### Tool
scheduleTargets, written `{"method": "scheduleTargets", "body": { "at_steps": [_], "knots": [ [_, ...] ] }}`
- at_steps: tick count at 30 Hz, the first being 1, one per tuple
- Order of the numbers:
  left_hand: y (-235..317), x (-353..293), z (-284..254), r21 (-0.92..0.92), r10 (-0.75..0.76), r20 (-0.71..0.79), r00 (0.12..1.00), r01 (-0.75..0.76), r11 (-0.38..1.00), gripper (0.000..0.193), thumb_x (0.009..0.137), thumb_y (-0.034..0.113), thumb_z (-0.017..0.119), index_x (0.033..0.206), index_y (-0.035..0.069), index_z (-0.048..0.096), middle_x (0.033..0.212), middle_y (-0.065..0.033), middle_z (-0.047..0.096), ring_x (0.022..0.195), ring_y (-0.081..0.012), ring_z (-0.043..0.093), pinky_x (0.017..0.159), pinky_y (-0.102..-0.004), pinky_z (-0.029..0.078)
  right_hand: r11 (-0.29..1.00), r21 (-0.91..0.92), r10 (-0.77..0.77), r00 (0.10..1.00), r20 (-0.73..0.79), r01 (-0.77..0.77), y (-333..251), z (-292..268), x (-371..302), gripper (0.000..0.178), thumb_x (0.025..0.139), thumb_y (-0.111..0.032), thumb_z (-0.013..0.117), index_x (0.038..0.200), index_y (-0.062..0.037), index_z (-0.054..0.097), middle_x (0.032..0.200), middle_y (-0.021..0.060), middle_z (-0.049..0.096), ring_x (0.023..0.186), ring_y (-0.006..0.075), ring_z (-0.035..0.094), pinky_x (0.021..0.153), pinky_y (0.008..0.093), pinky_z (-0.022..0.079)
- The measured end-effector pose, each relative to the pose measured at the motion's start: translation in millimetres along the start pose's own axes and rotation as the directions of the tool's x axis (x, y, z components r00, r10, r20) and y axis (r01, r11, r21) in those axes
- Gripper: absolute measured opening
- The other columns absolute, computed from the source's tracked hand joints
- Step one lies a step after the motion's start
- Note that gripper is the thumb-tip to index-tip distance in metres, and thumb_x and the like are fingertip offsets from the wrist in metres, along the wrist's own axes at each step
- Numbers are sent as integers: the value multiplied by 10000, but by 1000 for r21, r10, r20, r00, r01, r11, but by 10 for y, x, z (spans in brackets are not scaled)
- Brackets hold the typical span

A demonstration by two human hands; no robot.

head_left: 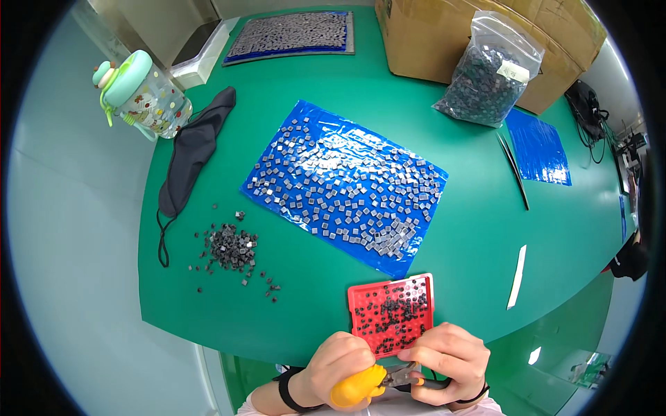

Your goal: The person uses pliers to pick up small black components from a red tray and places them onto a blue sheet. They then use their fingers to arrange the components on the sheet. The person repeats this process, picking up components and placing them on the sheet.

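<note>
Near the table's front edge, my left hand (338, 367) is closed around a rounded, glossy yellow object (358, 387) whose kind I cannot make out. My right hand (451, 362) grips a pair of pliers (398, 375) with black and orange handles. The metal jaws point left and meet the yellow object; what lies between them is too small to tell. Just beyond both hands is a shallow red tray (352, 305) with small round black parts scattered across its dimpled floor. The fingers of my right hand are close to its near edge.
Blue film (298, 118) carries many small metallic squares. A heap of dark parts (233, 247) lies left, beside a black mask (191, 159) and a bottle (149, 100). Tweezers (513, 170), a white strip (517, 277), a filled bag (485, 76) and a carton (423, 41) are right.
</note>
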State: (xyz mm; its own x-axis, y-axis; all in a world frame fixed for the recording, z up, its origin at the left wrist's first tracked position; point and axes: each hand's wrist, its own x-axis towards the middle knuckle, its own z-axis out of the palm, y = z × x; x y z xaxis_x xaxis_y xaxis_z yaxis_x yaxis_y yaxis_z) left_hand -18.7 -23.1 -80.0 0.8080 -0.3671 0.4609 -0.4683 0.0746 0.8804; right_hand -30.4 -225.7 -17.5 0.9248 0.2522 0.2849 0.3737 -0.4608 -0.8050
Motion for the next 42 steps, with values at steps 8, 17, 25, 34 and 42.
{"method": "scheduleTargets", "body": {
  "at_steps": [8,17,25,34,42],
  "knots": [
    [-25,91,94,-100,28,-47,999,-33,994,98,900,68,569,957,-7,543,769,-85,547,639,-152,493,600,-299,417,968,-230,-120,988,-92,96,79,23,-24,392,502,-132,734,887,-52,729,787,43,640,689,209,593,567,331,453],
    [110,-31,114,-272,-281,-18,960,265,925,153,892,113,538,976,-13,514,807,-107,543,633,-189,505,611,-300,438,916,-368,-218,968,-127,158,101,2,-11,446,471,-180,746,897,-56,706,797,48,635,683,221,565,539,334,393],
    [224,177,69,-543,-535,-30,844,435,718,148,840,10,679,977,-31,637,997,-153,677,888,-229,667,747,-327,533,936,-341,-162,967,-197,87,169,10,-57,448,464,-151,721,901,-51,706,802,48,636,691,223,566,545,341,402],
    [259,297,-125,-262,-392,-10,920,376,889,178,776,-22,771,942,-52,712,1005,-169,729,936,-243,722,822,-309,582,956,-285,-111,982,-153,64,173,6,-34,455,450,-124,697,898,-48,713,805,44,642,704,222,580,565,339,426],
    [278,335,-104,52,-238,-91,967,243,969,164,805,39,748,933,-59,715,892,-183,733,770,-264,725,672,-304,576,957,-281,-119,981,-154,72,175,-1,-21,459,456,-117,707,909,-48,714,812,45,643,704,221,581,562,340,420]
  ]
}}
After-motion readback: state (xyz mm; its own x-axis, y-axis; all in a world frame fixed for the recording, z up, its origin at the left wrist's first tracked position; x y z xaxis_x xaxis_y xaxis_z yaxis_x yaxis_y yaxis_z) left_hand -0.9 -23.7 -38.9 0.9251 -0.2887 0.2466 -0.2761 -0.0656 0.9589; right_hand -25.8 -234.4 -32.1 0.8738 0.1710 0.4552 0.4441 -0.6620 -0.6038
